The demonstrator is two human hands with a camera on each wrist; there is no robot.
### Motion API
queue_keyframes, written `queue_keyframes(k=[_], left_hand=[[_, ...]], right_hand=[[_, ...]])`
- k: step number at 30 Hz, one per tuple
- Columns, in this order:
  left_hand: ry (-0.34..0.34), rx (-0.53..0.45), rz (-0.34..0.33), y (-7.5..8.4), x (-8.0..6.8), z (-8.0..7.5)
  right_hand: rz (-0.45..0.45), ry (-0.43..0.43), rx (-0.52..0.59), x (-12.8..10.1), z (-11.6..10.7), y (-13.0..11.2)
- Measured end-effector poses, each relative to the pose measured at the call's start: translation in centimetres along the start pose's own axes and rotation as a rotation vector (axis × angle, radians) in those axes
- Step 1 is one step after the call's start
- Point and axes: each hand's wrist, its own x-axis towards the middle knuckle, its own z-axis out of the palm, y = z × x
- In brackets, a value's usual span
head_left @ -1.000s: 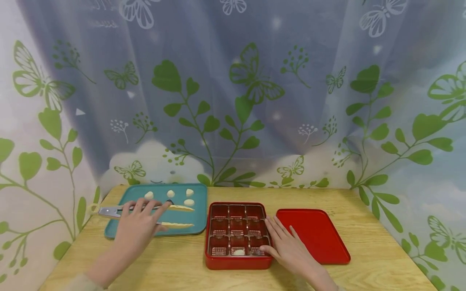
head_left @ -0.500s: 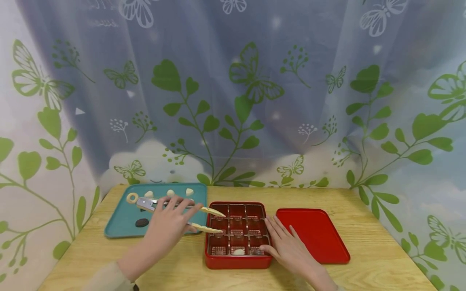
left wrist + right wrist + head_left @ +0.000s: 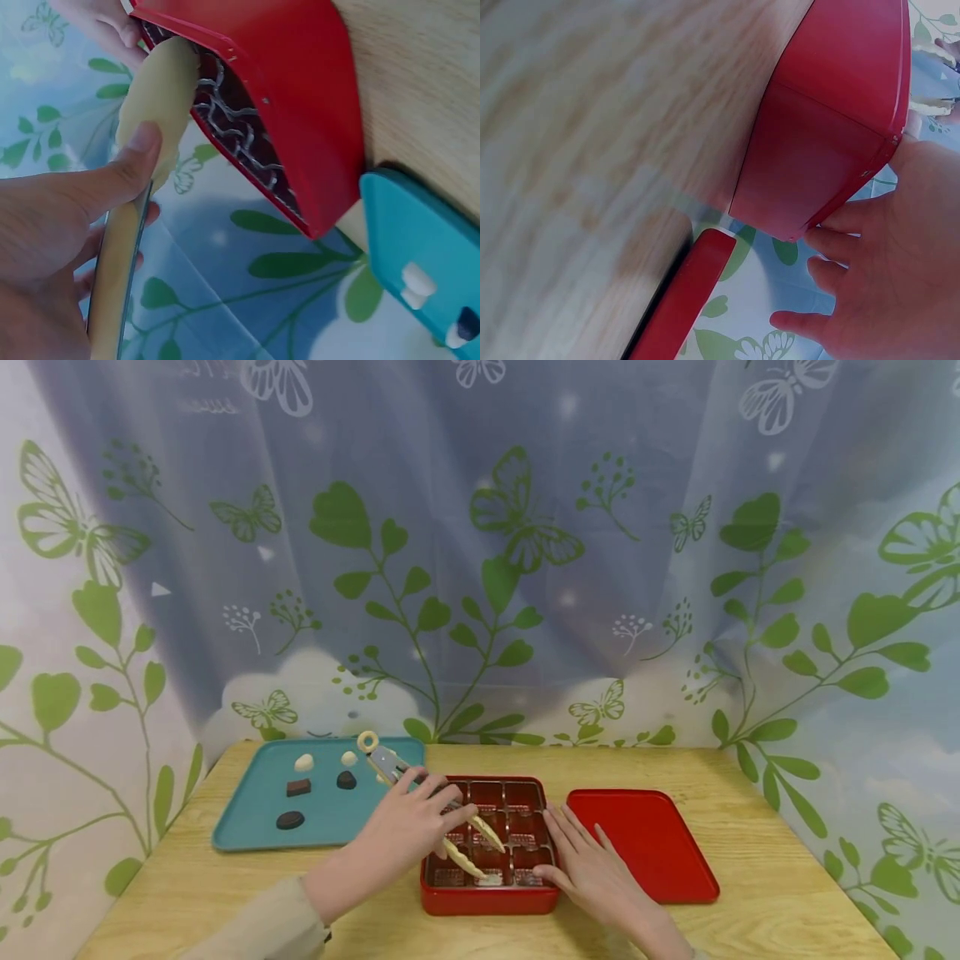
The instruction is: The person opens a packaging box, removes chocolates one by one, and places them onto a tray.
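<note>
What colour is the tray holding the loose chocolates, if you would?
Teal; the tray shows best in the head view.

Right hand (image 3: 900, 255) against red box (image 3: 825, 127)

The head camera looked forward and down across the table (image 3: 757, 893) toward the curtain. Each wrist camera sat close and low, tilted sideways at the red box (image 3: 300, 112). All three views shared that box; the right wrist view also showed the lid (image 3: 679, 300).
</note>
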Motion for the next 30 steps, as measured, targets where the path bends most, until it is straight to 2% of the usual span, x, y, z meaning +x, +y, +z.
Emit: queue_keyframes(k=[8,13,18,25,30], left_hand=[[-0.08,0.105,0.15,0.8,2.7,-0.6],[-0.131,0.16,0.21,1.7,4.3,-0.7],[-0.187,0.252,0.259,2.8,5.0,-0.5],[-0.241,0.267,0.267,3.2,5.2,-0.3],[-0.261,0.253,0.207,3.5,5.0,-0.6]], right_hand=[[0.011,-0.005,0.008,0.0,0.0,0.2],[0.013,-0.005,0.009,0.0,-0.1,0.0],[0.01,-0.001,0.003,0.0,-0.2,-0.2],[0.004,0.006,-0.014,-0.1,-0.2,-0.2],[-0.009,0.02,-0.018,-0.1,0.0,0.0]])
